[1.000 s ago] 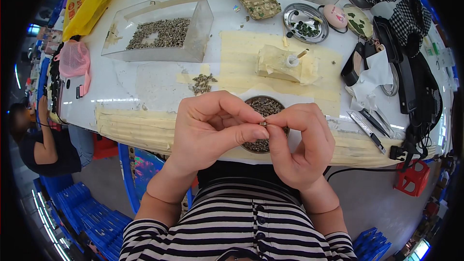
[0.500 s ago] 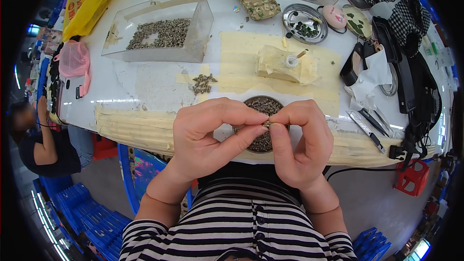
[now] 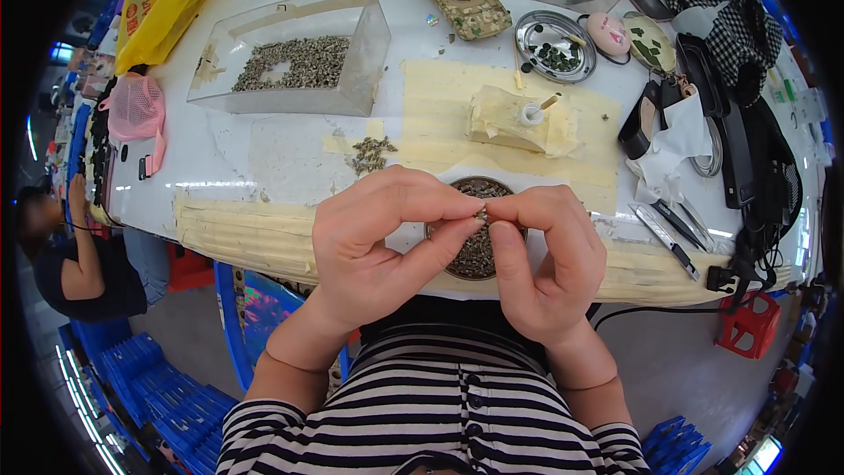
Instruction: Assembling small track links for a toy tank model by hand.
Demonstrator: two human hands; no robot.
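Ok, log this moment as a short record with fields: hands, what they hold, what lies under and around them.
left hand: pinches a small metal part at the fingertips
right hand: pinches the same part from the other side
below hands: round dish of small metal parts
table: clear tray of parts far left, taped block behind the dish, loose heap of parts

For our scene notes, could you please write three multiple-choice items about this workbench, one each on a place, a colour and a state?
1. Where is the round dish of small parts?
A. under the hands
B. on the floor
C. inside the clear box

2. What colour is the bag at the table's far left?
A. yellow
B. blue
C. black

3. How is the small metal part held?
A. lying loose
B. pinched between both hands
C. left hand only

Answers: 1 A, it shows below the fingers; 2 A, plainly yellow; 3 B, left hand and right hand fingertips meet on it.
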